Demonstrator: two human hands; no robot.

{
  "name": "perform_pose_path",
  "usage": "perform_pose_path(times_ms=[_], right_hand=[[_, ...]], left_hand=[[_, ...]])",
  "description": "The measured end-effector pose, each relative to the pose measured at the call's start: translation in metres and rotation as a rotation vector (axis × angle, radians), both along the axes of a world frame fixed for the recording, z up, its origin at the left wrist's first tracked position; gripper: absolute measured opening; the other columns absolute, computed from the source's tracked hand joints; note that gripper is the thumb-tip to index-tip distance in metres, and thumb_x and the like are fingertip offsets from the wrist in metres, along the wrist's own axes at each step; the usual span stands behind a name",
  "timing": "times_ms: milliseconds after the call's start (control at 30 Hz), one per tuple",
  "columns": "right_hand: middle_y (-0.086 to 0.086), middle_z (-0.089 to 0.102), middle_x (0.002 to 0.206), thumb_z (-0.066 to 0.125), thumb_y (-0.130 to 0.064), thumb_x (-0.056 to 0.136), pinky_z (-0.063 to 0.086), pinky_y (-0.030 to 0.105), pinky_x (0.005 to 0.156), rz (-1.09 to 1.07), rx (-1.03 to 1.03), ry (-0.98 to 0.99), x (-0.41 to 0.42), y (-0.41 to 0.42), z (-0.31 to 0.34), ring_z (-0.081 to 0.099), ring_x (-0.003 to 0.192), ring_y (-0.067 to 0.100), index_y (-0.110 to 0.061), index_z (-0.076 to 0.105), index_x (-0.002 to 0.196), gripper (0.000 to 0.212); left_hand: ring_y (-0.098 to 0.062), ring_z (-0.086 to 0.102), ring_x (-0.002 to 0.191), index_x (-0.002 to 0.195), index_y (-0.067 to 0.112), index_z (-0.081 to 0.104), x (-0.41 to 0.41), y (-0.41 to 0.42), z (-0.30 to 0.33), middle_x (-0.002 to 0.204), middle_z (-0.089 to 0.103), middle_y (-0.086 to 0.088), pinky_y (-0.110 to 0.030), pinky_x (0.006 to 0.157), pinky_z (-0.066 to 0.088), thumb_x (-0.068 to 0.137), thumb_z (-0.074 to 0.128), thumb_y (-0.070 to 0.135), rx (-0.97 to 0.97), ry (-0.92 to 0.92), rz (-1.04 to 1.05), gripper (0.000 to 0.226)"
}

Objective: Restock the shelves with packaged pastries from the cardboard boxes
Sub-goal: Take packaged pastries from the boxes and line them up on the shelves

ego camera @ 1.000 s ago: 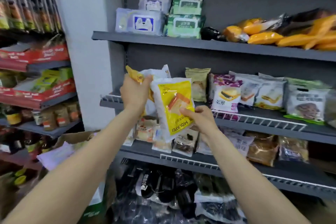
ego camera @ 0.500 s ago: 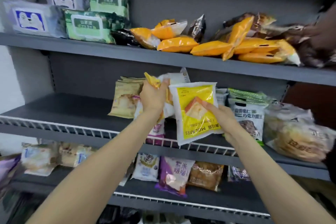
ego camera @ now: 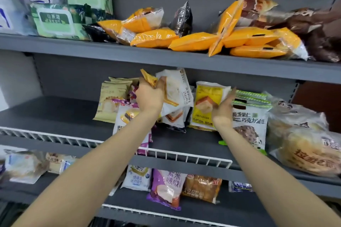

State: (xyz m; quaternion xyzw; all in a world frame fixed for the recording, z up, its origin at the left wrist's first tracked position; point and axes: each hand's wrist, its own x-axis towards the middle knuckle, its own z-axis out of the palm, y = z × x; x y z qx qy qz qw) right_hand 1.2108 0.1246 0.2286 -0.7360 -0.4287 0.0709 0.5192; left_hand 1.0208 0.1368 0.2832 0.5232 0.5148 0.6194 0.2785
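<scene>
My left hand (ego camera: 149, 96) grips a bunch of pastry packs (ego camera: 175, 90), a white sandwich-cake pack and a yellow one, held up over the middle shelf (ego camera: 55, 114). My right hand (ego camera: 222, 108) holds the yellow and white MOLAFEI cake pack (ego camera: 204, 105), which stands upright on the middle shelf between the white packs and a green-topped chocolate bread pack (ego camera: 249, 121). No cardboard box is in view.
The top shelf (ego camera: 166, 57) carries green and white wipes packs, several orange pastry packs and brown bread bags. A large round bread bag (ego camera: 304, 145) sits at the right of the middle shelf. White wire rails (ego camera: 184, 156) edge the shelves. The lower shelf holds more packs.
The view has shifted right and closer to the shelves. My right hand has carried the yellow MOLAFEI pack away from my left hand and set it upright onto the middle shelf.
</scene>
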Motion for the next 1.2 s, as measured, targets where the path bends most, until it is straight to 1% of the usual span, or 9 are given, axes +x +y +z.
perform_pose_path(times_ms=[133, 233, 333, 500, 633, 867, 1000, 1100, 1200], right_hand=[[0.03, 0.02, 0.151, 0.016, 0.021, 0.089, 0.044, 0.04, 0.098, -0.211, -0.054, -0.42, -0.003, 0.02, -0.022, 0.042, 0.127, 0.039, -0.001, 0.001, 0.149, 0.066], [0.029, -0.002, 0.155, 0.047, 0.006, 0.089, 0.023, 0.042, 0.116, -0.216, -0.163, -0.755, 0.007, 0.027, -0.037, 0.007, 0.146, 0.038, -0.007, -0.024, 0.145, 0.091], [0.021, -0.006, 0.157, 0.042, 0.004, 0.093, 0.007, 0.04, 0.119, -0.116, -0.286, -0.94, 0.007, 0.032, -0.036, -0.006, 0.147, 0.033, -0.014, -0.007, 0.151, 0.078], [0.016, 0.015, 0.153, 0.044, -0.001, 0.093, 0.02, 0.039, 0.116, -0.022, -0.299, -0.928, 0.011, 0.031, -0.025, 0.015, 0.144, 0.031, -0.015, 0.018, 0.149, 0.063], [0.016, 0.016, 0.153, 0.059, -0.015, 0.09, 0.025, 0.039, 0.114, -0.07, -0.348, -0.88, 0.021, 0.027, -0.021, 0.018, 0.143, 0.029, -0.014, -0.003, 0.151, 0.087], [0.018, 0.021, 0.148, 0.078, -0.042, 0.071, 0.009, 0.039, 0.119, 0.013, -0.497, -0.915, 0.039, 0.011, -0.018, 0.015, 0.143, 0.035, -0.014, -0.017, 0.149, 0.126], [0.016, 0.037, 0.135, 0.069, -0.035, 0.082, 0.019, 0.04, 0.116, -0.032, -0.447, -1.007, 0.044, 0.016, -0.014, 0.031, 0.131, 0.033, -0.008, 0.018, 0.148, 0.088], [0.018, 0.048, 0.126, 0.062, -0.022, 0.085, 0.033, 0.039, 0.104, -0.045, -0.303, -0.966, 0.044, 0.024, 0.002, 0.038, 0.122, 0.035, -0.005, 0.057, 0.12, 0.039], [0.02, 0.055, 0.122, 0.051, -0.012, 0.089, 0.04, 0.04, 0.096, 0.03, -0.328, -0.905, 0.039, 0.024, 0.017, 0.048, 0.118, 0.037, -0.009, 0.058, 0.118, 0.03]], left_hand=[[-0.026, 0.059, 0.097, 0.111, 0.01, 0.054, 0.001, 0.006, -0.006, 0.088, 0.055, 0.001, -0.025, 0.076, 0.037, 0.089, 0.061, 0.04, -0.009, 0.025, -0.002, 0.038], [-0.019, 0.053, 0.086, 0.106, 0.01, 0.055, 0.0, 0.011, -0.011, 0.087, 0.055, 0.001, -0.024, 0.074, 0.037, 0.088, 0.062, 0.041, -0.001, 0.049, -0.005, 0.037], [-0.017, 0.053, 0.088, 0.11, 0.01, 0.056, -0.001, 0.013, -0.016, 0.089, 0.056, 0.002, -0.023, 0.076, 0.037, 0.088, 0.063, 0.04, -0.001, 0.049, -0.023, 0.038], [-0.028, 0.059, 0.105, 0.116, 0.01, 0.056, 0.001, 0.009, -0.015, 0.098, 0.061, -0.002, -0.028, 0.085, 0.043, 0.087, 0.064, 0.04, -0.004, 0.042, -0.059, 0.042], [-0.029, 0.059, 0.103, 0.117, 0.01, 0.054, 0.003, 0.006, -0.008, 0.098, 0.063, -0.005, -0.032, 0.086, 0.045, 0.087, 0.063, 0.042, 0.012, 0.066, -0.064, 0.045], [-0.029, 0.061, 0.101, 0.115, 0.009, 0.054, 0.009, 0.008, -0.012, 0.099, 0.064, -0.006, -0.033, 0.087, 0.047, 0.086, 0.064, 0.041, 0.03, 0.113, -0.078, 0.044], [-0.032, 0.062, 0.097, 0.108, 0.009, 0.055, 0.016, 0.008, -0.016, 0.095, 0.065, -0.008, -0.041, 0.086, 0.051, 0.085, 0.066, 0.041, 0.051, 0.156, -0.107, 0.042], [-0.032, 0.062, 0.096, 0.109, 0.009, 0.055, 0.017, 0.01, -0.016, 0.097, 0.066, -0.009, -0.043, 0.085, 0.052, 0.085, 0.066, 0.04, 0.054, 0.15, -0.119, 0.041], [-0.031, 0.063, 0.094, 0.105, 0.011, 0.053, 0.017, 0.012, -0.017, 0.092, 0.064, -0.008, -0.039, 0.081, 0.052, 0.085, 0.065, 0.042, 0.024, 0.195, -0.133, 0.038]])
